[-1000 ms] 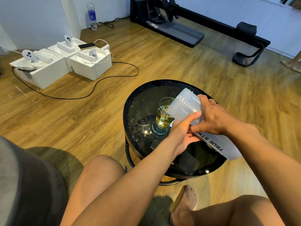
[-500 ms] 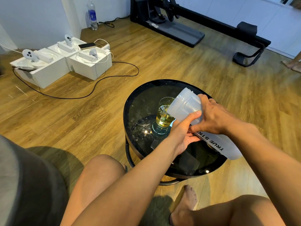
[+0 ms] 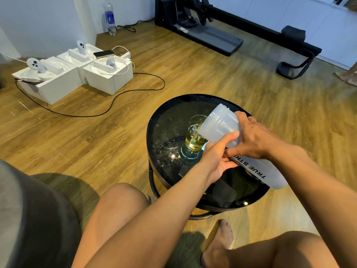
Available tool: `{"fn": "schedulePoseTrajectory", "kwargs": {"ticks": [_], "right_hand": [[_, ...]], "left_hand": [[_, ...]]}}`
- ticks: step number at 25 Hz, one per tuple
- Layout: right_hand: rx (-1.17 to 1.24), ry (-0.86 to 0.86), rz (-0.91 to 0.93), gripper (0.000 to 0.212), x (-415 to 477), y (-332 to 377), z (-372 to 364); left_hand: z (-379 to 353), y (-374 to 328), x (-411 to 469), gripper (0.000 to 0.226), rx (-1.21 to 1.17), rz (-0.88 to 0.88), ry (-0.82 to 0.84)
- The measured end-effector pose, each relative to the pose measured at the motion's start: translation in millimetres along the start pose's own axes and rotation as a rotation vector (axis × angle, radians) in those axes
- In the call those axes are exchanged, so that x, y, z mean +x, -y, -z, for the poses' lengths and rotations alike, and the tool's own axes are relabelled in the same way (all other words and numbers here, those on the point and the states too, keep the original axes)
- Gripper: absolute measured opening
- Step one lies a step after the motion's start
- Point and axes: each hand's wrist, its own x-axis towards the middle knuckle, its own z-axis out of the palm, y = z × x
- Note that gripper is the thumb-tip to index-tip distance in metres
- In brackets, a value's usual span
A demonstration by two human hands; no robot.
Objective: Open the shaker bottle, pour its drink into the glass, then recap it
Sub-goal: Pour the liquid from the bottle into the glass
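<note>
A translucent white shaker bottle (image 3: 220,124) with black lettering is tipped steeply, its open mouth down over a clear glass (image 3: 195,135). The glass stands on the round black glass table (image 3: 166,120) and holds yellow drink up to roughly two thirds. My right hand (image 3: 255,138) grips the bottle's middle from above. My left hand (image 3: 218,157) supports the bottle from below, thumb on its side. The bottle's base points toward me at the lower right. I cannot see a cap anywhere.
White boxes (image 3: 63,78) with controllers, a phone and cables lie on the wooden floor at the left. A water bottle (image 3: 109,18) stands by the wall. A black exercise machine (image 3: 231,28) is at the back. My knees and a bare foot (image 3: 222,240) are below the table.
Both hands and the tilted bottle have stayed almost still over the glass. The drink level looks about the same.
</note>
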Motion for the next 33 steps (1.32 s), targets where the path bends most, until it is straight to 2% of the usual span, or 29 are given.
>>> {"fn": "schedulePoseTrajectory", "kwargs": {"ticks": [23,33], "right_hand": [[-0.014,0.01,-0.012,0.115,0.1,1.7,0.8],[-0.022,0.01,-0.016,0.113,0.4,1.9,1.4]], "left_hand": [[-1.5,-1.5,-2.6,0.043,0.011,0.008,-0.025],[-2.3,-1.4,-2.2,0.036,0.0,0.011,-0.028]]}}
